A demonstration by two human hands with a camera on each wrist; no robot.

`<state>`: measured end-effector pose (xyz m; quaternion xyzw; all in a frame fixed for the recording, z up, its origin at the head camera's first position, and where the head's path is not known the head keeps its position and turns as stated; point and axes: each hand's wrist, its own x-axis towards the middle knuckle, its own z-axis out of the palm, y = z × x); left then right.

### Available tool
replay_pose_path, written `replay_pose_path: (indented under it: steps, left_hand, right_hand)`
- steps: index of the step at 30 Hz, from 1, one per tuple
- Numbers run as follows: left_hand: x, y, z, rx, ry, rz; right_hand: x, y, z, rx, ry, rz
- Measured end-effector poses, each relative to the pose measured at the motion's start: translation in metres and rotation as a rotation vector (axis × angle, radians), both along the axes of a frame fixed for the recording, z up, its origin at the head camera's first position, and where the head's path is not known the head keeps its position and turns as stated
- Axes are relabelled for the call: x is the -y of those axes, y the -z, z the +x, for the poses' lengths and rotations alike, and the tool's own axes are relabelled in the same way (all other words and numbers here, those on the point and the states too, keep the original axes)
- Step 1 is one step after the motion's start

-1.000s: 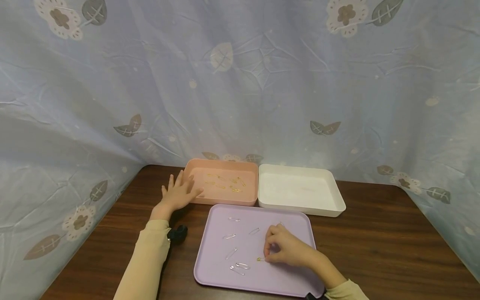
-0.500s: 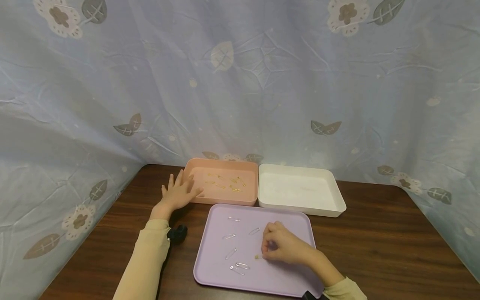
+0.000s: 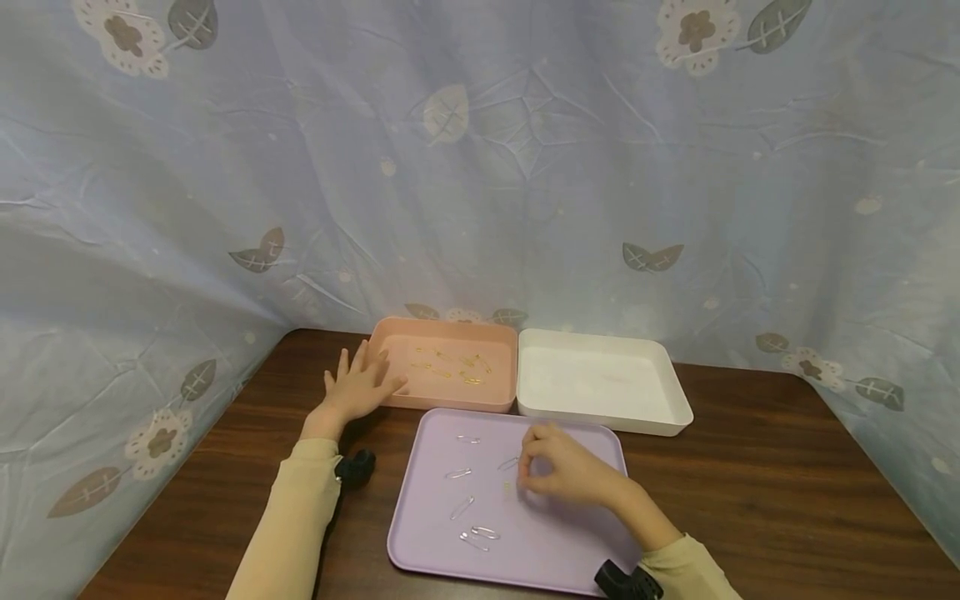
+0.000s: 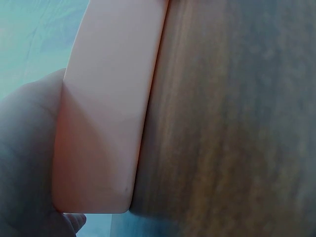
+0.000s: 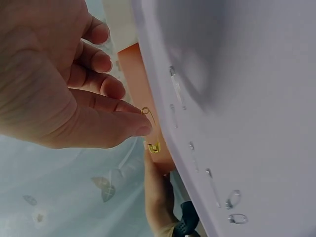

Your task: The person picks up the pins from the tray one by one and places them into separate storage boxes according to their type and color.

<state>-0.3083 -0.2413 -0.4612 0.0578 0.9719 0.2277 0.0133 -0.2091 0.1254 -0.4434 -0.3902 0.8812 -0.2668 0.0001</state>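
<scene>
My right hand (image 3: 567, 468) pinches a gold safety pin (image 5: 154, 147) between thumb and index finger, above the lilac tray (image 3: 540, 546). In the right wrist view its coil end sits at the fingertips and its clasp points away. Several silver safety pins (image 3: 485, 532) lie spread on the lilac tray. My left hand (image 3: 351, 392) rests at the left edge of the pink tray (image 3: 442, 402), fingers spread. Several gold safety pins (image 3: 472, 380) lie inside that tray. The left wrist view shows mostly the pink tray's outer wall, with part of the hand against it.
A white tray (image 3: 600, 417) stands against the pink one's right side, behind the lilac tray. All three are on a dark wooden table (image 3: 780, 475). A floral cloth (image 3: 570, 192) hangs behind and along the sides.
My right hand has lifted the gold safety pin off the lilac tray and moved it away from me and slightly left. The left hand has stayed in place.
</scene>
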Motion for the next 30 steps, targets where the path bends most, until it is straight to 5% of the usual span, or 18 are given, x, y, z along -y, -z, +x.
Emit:
replay_pose_path:
  steps: [15, 30]
  left_hand:
    - [0.000, 0.000, 0.001, 0.014, 0.001, -0.008]
    - [0.001, 0.001, -0.001, 0.013, -0.001, 0.003]
  right_hand:
    - [0.013, -0.015, -0.028, 0.011, 0.023, -0.039]
    - [0.029, -0.022, -0.062, -0.081, 0.052, -0.045]
